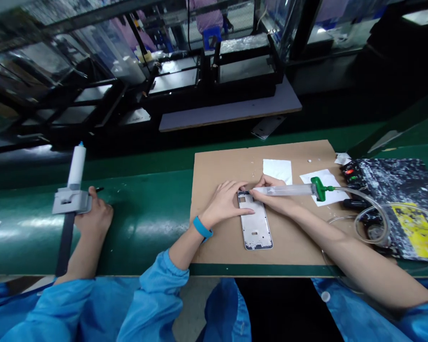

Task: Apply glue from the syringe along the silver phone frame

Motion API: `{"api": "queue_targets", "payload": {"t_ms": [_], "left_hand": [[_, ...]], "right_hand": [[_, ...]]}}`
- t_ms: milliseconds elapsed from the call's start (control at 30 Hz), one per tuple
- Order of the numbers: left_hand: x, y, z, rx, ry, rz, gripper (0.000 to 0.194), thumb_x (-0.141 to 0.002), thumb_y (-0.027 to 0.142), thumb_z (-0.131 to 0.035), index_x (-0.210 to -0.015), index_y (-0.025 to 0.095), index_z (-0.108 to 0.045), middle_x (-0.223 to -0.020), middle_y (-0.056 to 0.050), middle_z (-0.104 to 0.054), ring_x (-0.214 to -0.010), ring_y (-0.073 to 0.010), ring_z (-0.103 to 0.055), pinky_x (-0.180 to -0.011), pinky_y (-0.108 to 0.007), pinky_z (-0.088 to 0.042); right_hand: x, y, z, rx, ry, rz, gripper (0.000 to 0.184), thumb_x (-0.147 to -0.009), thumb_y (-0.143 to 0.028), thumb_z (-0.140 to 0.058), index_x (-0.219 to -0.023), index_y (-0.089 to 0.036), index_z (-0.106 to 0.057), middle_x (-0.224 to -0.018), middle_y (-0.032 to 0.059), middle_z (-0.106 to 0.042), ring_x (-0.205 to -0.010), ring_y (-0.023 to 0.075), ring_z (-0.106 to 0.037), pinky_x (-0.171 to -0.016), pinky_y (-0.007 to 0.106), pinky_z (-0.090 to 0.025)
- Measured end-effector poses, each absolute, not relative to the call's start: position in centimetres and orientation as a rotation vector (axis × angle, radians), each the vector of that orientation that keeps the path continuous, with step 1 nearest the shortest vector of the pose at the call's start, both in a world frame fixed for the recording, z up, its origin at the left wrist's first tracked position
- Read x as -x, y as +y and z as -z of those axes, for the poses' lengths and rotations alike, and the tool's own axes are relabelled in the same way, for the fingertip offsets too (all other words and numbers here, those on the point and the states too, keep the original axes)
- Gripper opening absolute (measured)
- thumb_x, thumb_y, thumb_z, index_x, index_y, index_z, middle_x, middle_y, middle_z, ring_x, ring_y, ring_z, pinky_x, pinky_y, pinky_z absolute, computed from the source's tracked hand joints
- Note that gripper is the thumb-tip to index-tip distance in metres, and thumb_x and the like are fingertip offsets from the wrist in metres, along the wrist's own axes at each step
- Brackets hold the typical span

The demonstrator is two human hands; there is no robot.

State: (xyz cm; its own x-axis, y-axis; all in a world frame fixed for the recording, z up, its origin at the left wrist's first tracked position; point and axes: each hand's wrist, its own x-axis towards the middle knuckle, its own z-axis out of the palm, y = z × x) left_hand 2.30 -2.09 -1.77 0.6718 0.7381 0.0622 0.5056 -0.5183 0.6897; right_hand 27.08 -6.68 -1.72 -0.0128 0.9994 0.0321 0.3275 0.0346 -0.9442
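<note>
A phone frame (256, 230), silver with a dark edge, lies flat on a sheet of brown cardboard (217, 168). My left hand (225, 202), a blue band at its wrist, holds the frame at its upper left, the thumb across the plate and the fingers at the top edge. In my right hand (271, 192) is a clear dispensing syringe (288, 190), gripped near its tip, which points at the frame's top edge. The tip itself is hidden by my fingers. A green adapter (318, 189) caps the syringe's other end and joins a clear hose (378, 209).
White papers (277, 168) lie on the cardboard. At right stands a speckled dispenser box (406, 190). A co-worker's hand (96, 213) at left grips a grey dispensing gun (71, 200) with a white cartridge. Behind are black trays (246, 71) and a shelf board (231, 111).
</note>
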Motion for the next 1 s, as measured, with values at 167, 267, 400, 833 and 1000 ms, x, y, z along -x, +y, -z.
{"api": "queue_targets", "payload": {"t_ms": [167, 267, 400, 833, 1000], "left_hand": [[-2.53, -2.03, 1.87, -2.253, 0.939, -0.47, 0.092, -0.085, 0.076, -0.099, -0.158, 0.031, -0.066, -0.142, -0.01, -0.077, -0.132, -0.0375, -0.07, -0.12, -0.057, -0.052], [-2.61, -2.04, 1.78, -2.269, 0.948, -0.452, 0.091, -0.086, 0.078, -0.097, -0.159, 0.033, -0.067, -0.143, -0.01, -0.077, -0.132, -0.0382, -0.07, -0.12, -0.059, -0.052], [-2.61, -2.08, 1.83, -2.274, 0.944, -0.451, 0.089, -0.088, 0.079, -0.094, -0.161, 0.037, -0.065, -0.143, -0.009, -0.077, -0.133, -0.0386, -0.069, -0.12, -0.059, -0.052], [-2.97, -1.96, 2.13, -2.269, 0.941, -0.457, 0.087, -0.087, 0.079, -0.096, -0.155, 0.033, -0.068, -0.141, -0.009, -0.077, -0.133, -0.0385, -0.069, -0.121, -0.058, -0.051], [-2.97, -2.08, 1.88, -2.273, 0.935, -0.466, 0.085, -0.088, 0.077, -0.096, -0.154, 0.032, -0.068, -0.142, -0.01, -0.076, -0.134, -0.0387, -0.068, -0.121, -0.057, -0.051]], "right_hand": [[-27.17, -6.9, 1.55, 1.458, -1.45, -0.983, 0.033, -0.092, -0.051, -0.085, -0.082, -0.028, -0.064, -0.083, 0.0029, -0.074, -0.078, 0.0229, -0.064, -0.07, 0.038, -0.047], [-27.18, -6.89, 1.48, 1.449, -1.444, -0.984, 0.036, -0.091, -0.054, -0.086, -0.081, -0.029, -0.063, -0.081, 0.0031, -0.073, -0.076, 0.0233, -0.063, -0.069, 0.038, -0.047], [-27.21, -6.86, 1.46, 1.438, -1.452, -0.996, 0.038, -0.091, -0.056, -0.086, -0.082, -0.029, -0.062, -0.082, 0.0041, -0.075, -0.077, 0.0236, -0.063, -0.068, 0.038, -0.047], [-27.69, -7.07, 1.41, 1.444, -1.475, -0.984, 0.036, -0.095, -0.056, -0.085, -0.088, -0.03, -0.061, -0.087, 0.0052, -0.079, -0.08, 0.0259, -0.068, -0.073, 0.043, -0.051], [-27.65, -7.07, 1.38, 1.455, -1.469, -0.979, 0.036, -0.095, -0.054, -0.086, -0.087, -0.03, -0.061, -0.086, 0.0065, -0.078, -0.079, 0.0273, -0.068, -0.071, 0.045, -0.051]]}}
